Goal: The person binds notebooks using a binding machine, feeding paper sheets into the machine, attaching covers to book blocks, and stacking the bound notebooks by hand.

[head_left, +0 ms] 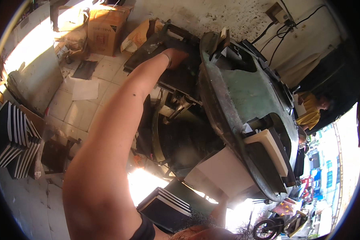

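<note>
Here, the pale sheet [224, 172] lies just above my right hand [220, 208], the nearer one, its long axis unclear behind the green machine [244, 88]; my left hand [178, 58] reaches far off over the dark plate [144, 52]. I cannot tell either grip.

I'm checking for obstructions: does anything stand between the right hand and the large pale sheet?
Nothing visible does: the right hand appears at the lower edge of the pale sheet, though glare leaves unclear whether it grips. The green machine lies along the sheet's upper-right edge, away from that hand.
</note>
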The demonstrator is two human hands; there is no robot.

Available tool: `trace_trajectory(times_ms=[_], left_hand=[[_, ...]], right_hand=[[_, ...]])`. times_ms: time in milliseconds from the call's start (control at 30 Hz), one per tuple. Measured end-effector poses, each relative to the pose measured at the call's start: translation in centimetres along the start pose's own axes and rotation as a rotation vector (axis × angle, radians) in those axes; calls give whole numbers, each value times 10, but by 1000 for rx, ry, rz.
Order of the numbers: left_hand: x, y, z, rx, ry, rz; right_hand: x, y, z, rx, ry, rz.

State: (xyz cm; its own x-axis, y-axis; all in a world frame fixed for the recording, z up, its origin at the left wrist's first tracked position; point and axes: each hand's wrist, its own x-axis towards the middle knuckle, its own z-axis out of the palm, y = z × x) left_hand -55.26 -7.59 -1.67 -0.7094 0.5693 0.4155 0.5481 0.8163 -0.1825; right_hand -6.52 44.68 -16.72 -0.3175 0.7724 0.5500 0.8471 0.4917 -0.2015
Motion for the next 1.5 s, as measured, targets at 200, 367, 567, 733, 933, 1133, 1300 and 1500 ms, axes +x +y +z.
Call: trace_trajectory(times_ms=[200,367,567,733,933,1133,1300,1500], left_hand=[[23,-4,-3,-49,-95,-6],[36,7,-18,135,-207,132],[-13,12,-26,130,-141,93],[-126,37,-118,98,10,435],[-306,71,-220,-289,445,213],[-423,115,-268,-1032,518,-600],[-440,126,-274,-1422,505,-762],[-451,141,-234,-1615,338,-787]], right_hand=[[-4,-2,4,3,-1,11],[-7,-6,1,12,5,26],[-5,-4,4,17,-25,-4],[4,14,0,20,-60,13],[19,18,-8,134,-273,-16],[-106,-23,-72,1014,-380,-405],[-222,-106,-210,1694,-1334,-426],[-219,-164,-262,1977,-1982,-198]])
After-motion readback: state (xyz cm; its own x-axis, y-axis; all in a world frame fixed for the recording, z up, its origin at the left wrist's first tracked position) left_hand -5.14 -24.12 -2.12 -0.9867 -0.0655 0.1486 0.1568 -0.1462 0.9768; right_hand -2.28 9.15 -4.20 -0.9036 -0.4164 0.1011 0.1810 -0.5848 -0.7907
